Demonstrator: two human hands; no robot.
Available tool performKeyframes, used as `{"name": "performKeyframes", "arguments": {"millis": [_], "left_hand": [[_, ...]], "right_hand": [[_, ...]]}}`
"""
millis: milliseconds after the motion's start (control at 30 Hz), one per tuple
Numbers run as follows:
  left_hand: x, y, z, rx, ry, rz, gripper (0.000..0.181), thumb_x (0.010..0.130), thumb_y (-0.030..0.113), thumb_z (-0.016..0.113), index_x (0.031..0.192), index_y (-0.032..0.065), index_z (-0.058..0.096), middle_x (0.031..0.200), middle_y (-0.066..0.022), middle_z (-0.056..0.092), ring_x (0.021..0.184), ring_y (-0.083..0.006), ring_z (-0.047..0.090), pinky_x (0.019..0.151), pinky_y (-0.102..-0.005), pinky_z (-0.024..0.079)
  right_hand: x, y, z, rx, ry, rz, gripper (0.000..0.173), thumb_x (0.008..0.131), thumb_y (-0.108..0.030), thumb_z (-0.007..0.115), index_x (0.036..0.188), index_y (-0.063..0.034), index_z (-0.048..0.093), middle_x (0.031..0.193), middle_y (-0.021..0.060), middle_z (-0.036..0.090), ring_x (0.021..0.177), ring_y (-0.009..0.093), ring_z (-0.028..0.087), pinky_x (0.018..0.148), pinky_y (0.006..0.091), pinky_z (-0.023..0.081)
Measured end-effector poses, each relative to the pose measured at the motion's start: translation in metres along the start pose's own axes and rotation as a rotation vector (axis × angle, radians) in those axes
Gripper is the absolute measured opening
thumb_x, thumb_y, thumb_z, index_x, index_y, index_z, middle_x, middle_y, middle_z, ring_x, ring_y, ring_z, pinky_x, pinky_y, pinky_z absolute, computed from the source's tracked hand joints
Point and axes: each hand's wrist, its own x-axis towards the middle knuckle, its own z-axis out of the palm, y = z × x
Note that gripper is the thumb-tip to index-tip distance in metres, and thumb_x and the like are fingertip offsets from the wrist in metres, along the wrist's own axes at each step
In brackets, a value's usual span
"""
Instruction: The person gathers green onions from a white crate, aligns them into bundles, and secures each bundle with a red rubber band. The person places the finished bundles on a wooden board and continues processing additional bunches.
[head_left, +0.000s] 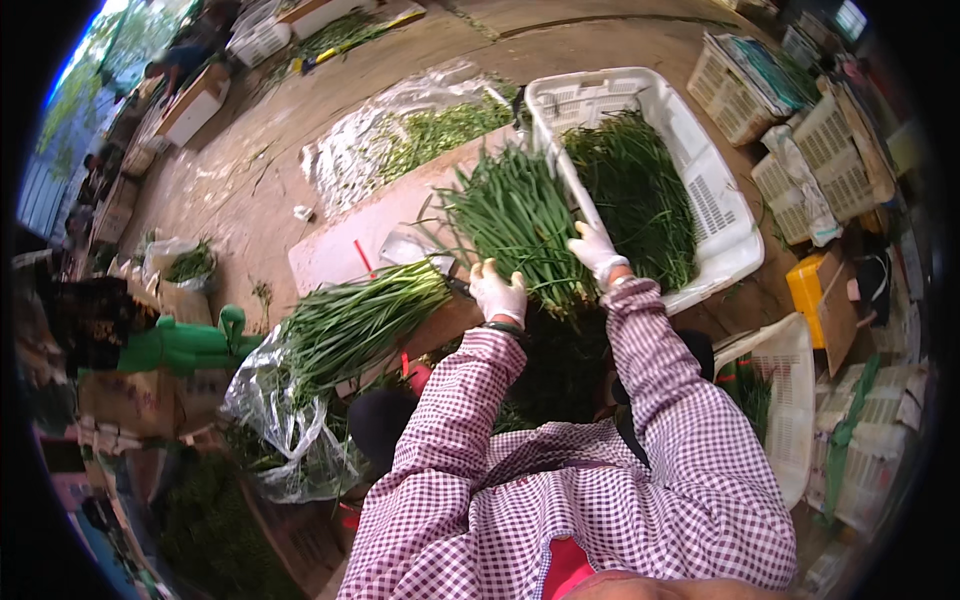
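A wide, loose bundle of green garlic chives (517, 214) lies before me, its pale root ends towards my lap. My left hand (499, 294), in a thin white glove, holds the bundle's left side near the base, thumb apart from the fingers. On its right side my gloved right hand (598, 253) holds the stems, close to the wall of a white plastic crate (716, 176). That crate contains more dark green chives (634, 199). A second bundle of chives (367, 315) lies left of my left hand, partly over a clear plastic bag (285, 442). The fingers' undersides are hidden.
Beneath the chives is a pale board (337, 247) with a red strip (364, 257) and a clear plastic piece (405, 246). Leaf trimmings (442, 139) cover a plastic sheet (337, 161) beyond. Stacked crates (832, 161) and a yellow box (806, 300) stand right. A person (180, 64) bends far left.
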Motion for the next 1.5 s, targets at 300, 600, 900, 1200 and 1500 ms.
{"name": "performKeyframes", "arguments": {"millis": [300, 600, 900, 1200, 1500], "left_hand": [[0.070, -0.012, 0.043, -0.535, -0.303, -0.507, 0.096, 0.076, 0.045, 0.077, 0.137, -0.0139, 0.033, 0.132, -0.0244, 0.052, 0.119, -0.0348, 0.053, 0.100, -0.0365, 0.042], [0.028, -0.014, 0.022, -0.941, -0.467, -0.588, 0.056, 0.077, 0.032, 0.081, 0.118, -0.0003, 0.061, 0.110, -0.0063, 0.063, 0.091, -0.0168, 0.060, 0.083, -0.0294, 0.050], [0.052, 0.114, -0.099, -1.212, -0.617, 0.129, 0.046, 0.074, 0.001, 0.075, 0.116, -0.0003, 0.059, 0.105, -0.0054, 0.065, 0.092, -0.0180, 0.061, 0.084, -0.0304, 0.051], [0.111, 0.054, -0.071, -1.110, -1.121, 0.053, 0.049, 0.088, 0.021, 0.066, 0.129, -0.0009, 0.051, 0.120, -0.0162, 0.061, 0.101, -0.0249, 0.064, 0.077, -0.0370, 0.058], [0.108, 0.083, -0.060, -1.463, -0.769, -0.321, 0.048, 0.099, 0.040, 0.044, 0.124, 0.0011, 0.054, 0.113, -0.0139, 0.063, 0.092, -0.0283, 0.064, 0.077, -0.0414, 0.057]], "right_hand": [[0.015, -0.062, 0.041, -0.246, -0.345, -0.055, 0.082, 0.074, -0.059, 0.068, 0.126, 0.0029, 0.054, 0.122, 0.0247, 0.059, 0.113, 0.035, 0.059, 0.093, 0.0408, 0.048], [-0.026, -0.024, 0.066, 0.930, -0.542, -0.100, 0.078, 0.064, -0.023, 0.086, 0.128, 0.0051, 0.051, 0.118, 0.0168, 0.063, 0.110, 0.025, 0.057, 0.096, 0.0346, 0.042], [-0.071, -0.115, -0.068, 0.657, 0.005, -0.706, 0.061, 0.075, -0.030, 0.080, 0.124, -0.0029, 0.057, 0.113, 0.0102, 0.067, 0.100, 0.021, 0.063, 0.087, 0.0344, 0.050], [-0.046, -0.120, -0.083, 0.935, -0.460, -0.511, 0.071, 0.082, -0.024, 0.074, 0.141, -0.0081, 0.039, 0.136, 0.0089, 0.050, 0.122, 0.022, 0.049, 0.104, 0.0352, 0.040], [-0.021, -0.132, -0.076, 1.078, -0.644, -0.468, 0.049, 0.092, -0.019, 0.062, 0.137, -0.0091, 0.043, 0.122, 0.0054, 0.057, 0.111, 0.017, 0.055, 0.096, 0.0326, 0.047]]}}
